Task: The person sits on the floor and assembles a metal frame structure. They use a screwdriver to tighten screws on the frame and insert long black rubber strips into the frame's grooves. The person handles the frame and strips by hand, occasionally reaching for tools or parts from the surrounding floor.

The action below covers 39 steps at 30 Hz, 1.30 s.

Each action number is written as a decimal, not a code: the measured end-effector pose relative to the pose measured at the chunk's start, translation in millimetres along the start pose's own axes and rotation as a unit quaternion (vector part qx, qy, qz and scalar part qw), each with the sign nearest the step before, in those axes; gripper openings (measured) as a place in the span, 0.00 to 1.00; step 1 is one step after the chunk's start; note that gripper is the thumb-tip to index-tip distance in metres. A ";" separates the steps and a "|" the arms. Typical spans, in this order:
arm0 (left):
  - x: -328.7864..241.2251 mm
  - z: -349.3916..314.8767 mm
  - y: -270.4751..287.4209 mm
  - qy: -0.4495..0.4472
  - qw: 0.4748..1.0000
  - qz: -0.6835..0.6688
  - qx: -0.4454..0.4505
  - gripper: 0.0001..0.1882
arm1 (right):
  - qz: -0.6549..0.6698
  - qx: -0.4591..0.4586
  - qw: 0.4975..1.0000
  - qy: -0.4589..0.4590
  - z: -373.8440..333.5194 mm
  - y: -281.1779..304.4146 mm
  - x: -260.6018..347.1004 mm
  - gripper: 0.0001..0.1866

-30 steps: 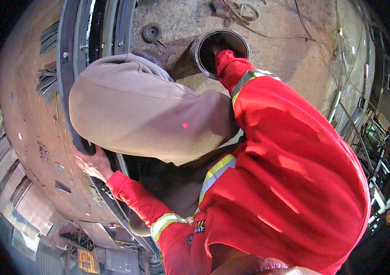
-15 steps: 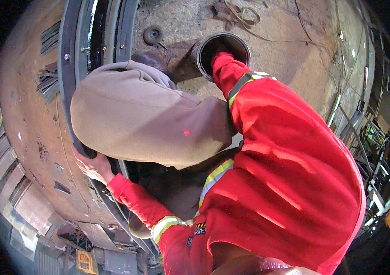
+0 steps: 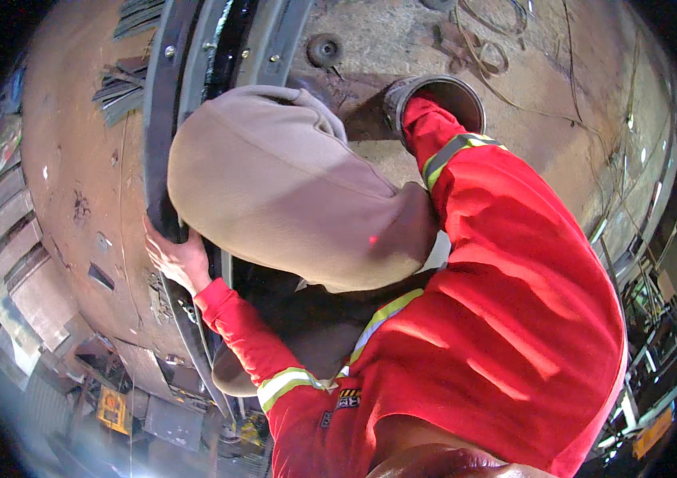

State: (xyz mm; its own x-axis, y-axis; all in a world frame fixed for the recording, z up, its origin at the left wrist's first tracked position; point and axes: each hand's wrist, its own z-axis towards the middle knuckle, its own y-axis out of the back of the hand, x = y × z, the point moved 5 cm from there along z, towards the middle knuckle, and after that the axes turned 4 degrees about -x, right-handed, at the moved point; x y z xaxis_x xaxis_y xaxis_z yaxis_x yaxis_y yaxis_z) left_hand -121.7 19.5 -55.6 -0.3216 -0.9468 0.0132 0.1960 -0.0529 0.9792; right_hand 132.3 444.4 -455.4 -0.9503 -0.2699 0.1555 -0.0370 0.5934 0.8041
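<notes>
My left hand [image 3: 180, 260] is wrapped over the edge of a long dark metal rail [image 3: 165, 111], thumb on the inner side and fingers on the outer. My right arm [image 3: 442, 137], in a red sleeve with a reflective band, reaches down into a dark round bucket [image 3: 459, 99] on the floor. The bucket's wall and the sleeve hide the right hand, so what it touches or holds does not show. A bent knee in greyish-brown trousers [image 3: 291, 191] lies between the two arms, against the rail.
Bundles of thin metal strips [image 3: 121, 92] lie left of the rail. Beyond the knee is a small wheel [image 3: 324, 51]. A cable or hose [image 3: 491, 64] coils on the floor past the bucket. Scrap metal [image 3: 649, 319] is piled at the far right, flat plates [image 3: 16, 239] at the far left.
The view has shifted, so the bucket, rail and wheel appear further right in the picture. My left hand remains on the rail, and my right arm is still down in the bucket.
</notes>
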 end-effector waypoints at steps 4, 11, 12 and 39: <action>0.6 1.4 -1.3 -0.002 1.000 -0.021 -0.008 0.48 | -0.006 -0.013 1.000 -0.022 1.0 5.2 1.1 0.08; -0.9 -0.8 2.6 -0.010 0.999 -0.003 -0.035 0.46 | 0.011 -0.030 0.998 -0.049 0.5 23.8 7.0 0.08; -4.7 2.6 1.9 -0.013 0.999 -0.005 -0.037 0.46 | 0.011 -0.040 0.998 -0.057 -1.1 25.8 2.5 0.08; 12.6 -11.3 17.0 0.081 0.993 -0.040 -0.070 0.49 | 0.723 0.471 0.435 0.258 -336.0 374.1 239.5 0.21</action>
State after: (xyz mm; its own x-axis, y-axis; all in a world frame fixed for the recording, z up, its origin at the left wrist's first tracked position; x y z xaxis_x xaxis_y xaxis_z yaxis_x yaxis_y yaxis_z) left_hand -112.0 3.0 -41.1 -0.1908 -0.9757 -0.1079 0.3069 -0.1637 0.9376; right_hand -5.3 347.0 75.4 -0.0040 0.9109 0.4126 0.1430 0.4089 -0.9013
